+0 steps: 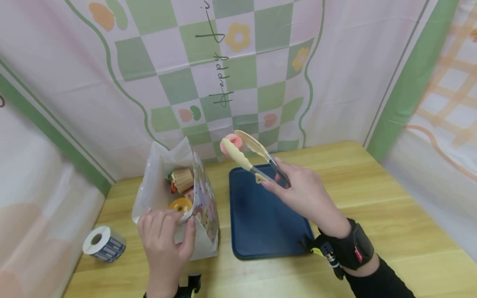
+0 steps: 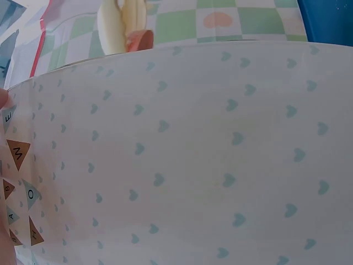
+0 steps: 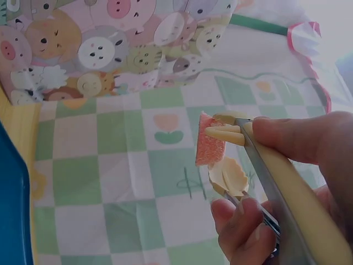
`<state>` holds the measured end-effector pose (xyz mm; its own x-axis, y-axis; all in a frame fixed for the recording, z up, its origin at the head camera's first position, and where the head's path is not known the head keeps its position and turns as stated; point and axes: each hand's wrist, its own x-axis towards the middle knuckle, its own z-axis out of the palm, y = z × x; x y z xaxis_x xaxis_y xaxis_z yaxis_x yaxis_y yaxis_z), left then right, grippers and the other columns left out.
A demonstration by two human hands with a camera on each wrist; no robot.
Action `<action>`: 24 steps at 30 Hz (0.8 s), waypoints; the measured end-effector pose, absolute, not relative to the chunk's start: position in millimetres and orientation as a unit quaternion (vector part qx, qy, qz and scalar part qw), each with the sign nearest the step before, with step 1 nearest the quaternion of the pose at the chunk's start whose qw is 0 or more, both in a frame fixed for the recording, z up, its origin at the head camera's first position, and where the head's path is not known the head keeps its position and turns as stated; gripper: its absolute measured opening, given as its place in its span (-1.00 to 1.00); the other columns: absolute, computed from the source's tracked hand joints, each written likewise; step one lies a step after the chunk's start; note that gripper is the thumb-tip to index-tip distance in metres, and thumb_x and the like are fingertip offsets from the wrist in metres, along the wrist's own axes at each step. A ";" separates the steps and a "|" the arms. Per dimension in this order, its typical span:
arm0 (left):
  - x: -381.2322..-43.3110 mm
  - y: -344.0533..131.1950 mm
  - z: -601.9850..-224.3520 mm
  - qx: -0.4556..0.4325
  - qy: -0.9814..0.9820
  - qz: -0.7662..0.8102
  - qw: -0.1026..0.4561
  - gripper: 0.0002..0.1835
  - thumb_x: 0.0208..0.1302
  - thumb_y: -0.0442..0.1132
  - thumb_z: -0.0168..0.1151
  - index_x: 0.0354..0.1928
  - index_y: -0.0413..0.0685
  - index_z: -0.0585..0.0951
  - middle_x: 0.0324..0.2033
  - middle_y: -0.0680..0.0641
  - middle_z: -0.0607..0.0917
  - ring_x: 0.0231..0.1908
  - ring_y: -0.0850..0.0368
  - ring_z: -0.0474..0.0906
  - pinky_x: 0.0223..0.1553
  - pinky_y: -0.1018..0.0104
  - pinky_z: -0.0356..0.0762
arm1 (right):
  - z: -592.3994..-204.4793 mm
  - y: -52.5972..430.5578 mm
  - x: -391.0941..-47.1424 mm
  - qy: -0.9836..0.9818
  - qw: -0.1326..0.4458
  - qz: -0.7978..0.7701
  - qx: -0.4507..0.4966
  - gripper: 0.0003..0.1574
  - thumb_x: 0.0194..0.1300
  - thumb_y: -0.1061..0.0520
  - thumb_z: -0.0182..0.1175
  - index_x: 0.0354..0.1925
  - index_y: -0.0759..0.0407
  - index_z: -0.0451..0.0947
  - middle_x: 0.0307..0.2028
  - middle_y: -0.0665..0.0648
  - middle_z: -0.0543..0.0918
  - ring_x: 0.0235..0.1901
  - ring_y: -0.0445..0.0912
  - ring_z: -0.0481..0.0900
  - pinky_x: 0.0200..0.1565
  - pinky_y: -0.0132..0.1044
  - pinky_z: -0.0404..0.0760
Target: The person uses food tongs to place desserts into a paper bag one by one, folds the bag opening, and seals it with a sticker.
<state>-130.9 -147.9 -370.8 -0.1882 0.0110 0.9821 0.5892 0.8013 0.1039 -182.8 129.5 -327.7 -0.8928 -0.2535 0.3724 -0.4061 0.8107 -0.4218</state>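
Note:
My left hand (image 1: 164, 238) pinches the near rim of a white paper bag (image 1: 149, 186) printed with cartoon animals; in the left wrist view its heart-dotted side (image 2: 193, 154) fills most of the picture. Inside the bag lie an orange ring like a doughnut (image 1: 180, 204), a tan ridged block (image 1: 183, 180) and other partly hidden pieces. My right hand (image 1: 307, 192) grips cream-tipped tongs (image 1: 236, 155) raised above the far end of a dark blue tray (image 1: 268, 219). Between the tongs' tips is a pink, curled, ring-like piece (image 1: 234, 140), which looks rough and flat in the right wrist view (image 3: 210, 144).
A roll of labels (image 1: 104, 244) stands on the wooden table (image 1: 354, 198) left of the bag. Behind the table hangs a green-and-white checked curtain (image 1: 238, 74). The tray lies just right of the bag.

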 end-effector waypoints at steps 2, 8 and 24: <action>-130.7 -148.1 -370.9 -0.204 -0.733 -0.239 0.603 -0.55 0.26 -0.05 0.09 -0.62 -0.30 0.50 -0.64 -0.18 0.56 -0.52 -0.11 0.40 -0.24 -0.18 0.24 | -325.5 127.2 -181.1 -0.937 0.164 0.247 0.184 -0.23 0.20 -0.22 0.21 0.22 0.22 0.41 -0.44 0.08 0.59 -0.55 -0.09 0.40 -0.51 -0.24 0.36; -130.3 -148.5 -371.3 -0.203 -0.737 -0.240 0.598 -0.55 0.26 -0.04 0.09 -0.61 -0.30 0.51 -0.63 -0.18 0.57 -0.51 -0.11 0.40 -0.22 -0.16 0.24 | -318.4 119.5 -173.7 -0.931 0.193 0.226 0.211 -0.17 0.18 -0.20 0.23 0.26 0.26 0.38 -0.42 0.07 0.62 -0.57 -0.13 0.41 -0.52 -0.24 0.39; -128.2 -149.1 -371.2 -0.203 -0.742 -0.241 0.592 -0.56 0.24 -0.05 0.09 -0.60 -0.30 0.52 -0.62 -0.18 0.56 -0.50 -0.11 0.41 -0.21 -0.20 0.24 | -303.5 93.1 -160.8 -0.917 0.199 0.226 0.260 -0.16 0.18 -0.24 0.21 0.26 0.24 0.39 -0.39 0.01 0.62 -0.58 -0.23 0.45 -0.54 -0.31 0.42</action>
